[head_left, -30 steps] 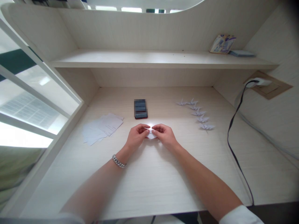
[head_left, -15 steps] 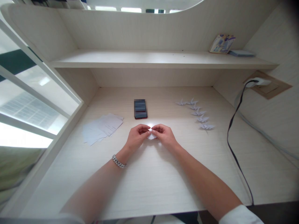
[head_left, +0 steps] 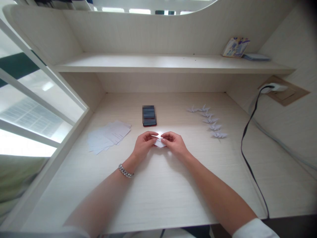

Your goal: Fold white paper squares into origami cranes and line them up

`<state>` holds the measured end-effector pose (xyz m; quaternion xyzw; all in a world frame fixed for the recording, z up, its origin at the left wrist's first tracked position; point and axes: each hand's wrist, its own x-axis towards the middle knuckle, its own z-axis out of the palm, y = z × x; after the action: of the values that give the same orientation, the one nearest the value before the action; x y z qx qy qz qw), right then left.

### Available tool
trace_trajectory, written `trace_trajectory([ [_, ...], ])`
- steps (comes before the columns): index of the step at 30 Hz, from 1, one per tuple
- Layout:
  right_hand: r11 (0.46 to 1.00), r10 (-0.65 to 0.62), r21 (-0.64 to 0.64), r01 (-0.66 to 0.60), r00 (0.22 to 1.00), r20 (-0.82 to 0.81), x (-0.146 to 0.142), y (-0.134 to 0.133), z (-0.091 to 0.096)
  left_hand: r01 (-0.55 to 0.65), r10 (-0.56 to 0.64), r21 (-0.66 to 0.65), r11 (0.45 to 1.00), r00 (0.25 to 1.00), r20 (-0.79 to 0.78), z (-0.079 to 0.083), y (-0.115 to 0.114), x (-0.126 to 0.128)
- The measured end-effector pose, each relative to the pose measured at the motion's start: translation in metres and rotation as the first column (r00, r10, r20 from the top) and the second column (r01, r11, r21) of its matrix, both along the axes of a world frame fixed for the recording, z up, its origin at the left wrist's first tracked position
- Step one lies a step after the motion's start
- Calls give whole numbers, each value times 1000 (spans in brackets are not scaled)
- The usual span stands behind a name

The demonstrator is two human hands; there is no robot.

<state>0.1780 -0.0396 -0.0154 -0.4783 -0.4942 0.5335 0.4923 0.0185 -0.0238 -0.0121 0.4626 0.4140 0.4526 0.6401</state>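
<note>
My left hand and my right hand meet at the middle of the pale wooden desk. Both pinch a small folded piece of white paper between their fingertips, just above the desk surface. A metal bracelet sits on my left wrist. A stack of loose white paper sheets lies to the left of my hands. A curved row of several finished paper cranes stands to the right.
A dark phone lies behind my hands. A black cable runs from a wall socket down across the desk's right side. The shelf above holds a small booklet at its right end.
Both hands stay in place; only the fingertips have shifted slightly on the folded paper.
</note>
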Motion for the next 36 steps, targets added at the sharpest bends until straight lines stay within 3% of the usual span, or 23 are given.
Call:
trace_trajectory([
  [3, 1000, -3, 2, 3, 1000, -14, 0, 0, -1, -24, 24, -20, 1000, 1000, -4, 0, 1, 1],
  [8, 1000, 14, 10, -13, 1000, -10, 0, -1, 0, 19, -9, 86, 996, 994, -113, -1, 0, 2],
  [17, 1000, 7, 9, -7, 1000, -28, 1, 1, -4, -8, 8, 12, 1000, 999, -49, 2, 0, 0],
  [28, 999, 32, 15, -32, 999, -26, 2, 1, -2, 36, -20, 103, 994, 989, -145, 2, -1, 2],
  [36, 999, 44, -31, -45, 998, -39, 3, 0, 2, 3, 19, 131, 991, 986, -167, -1, -1, 2],
])
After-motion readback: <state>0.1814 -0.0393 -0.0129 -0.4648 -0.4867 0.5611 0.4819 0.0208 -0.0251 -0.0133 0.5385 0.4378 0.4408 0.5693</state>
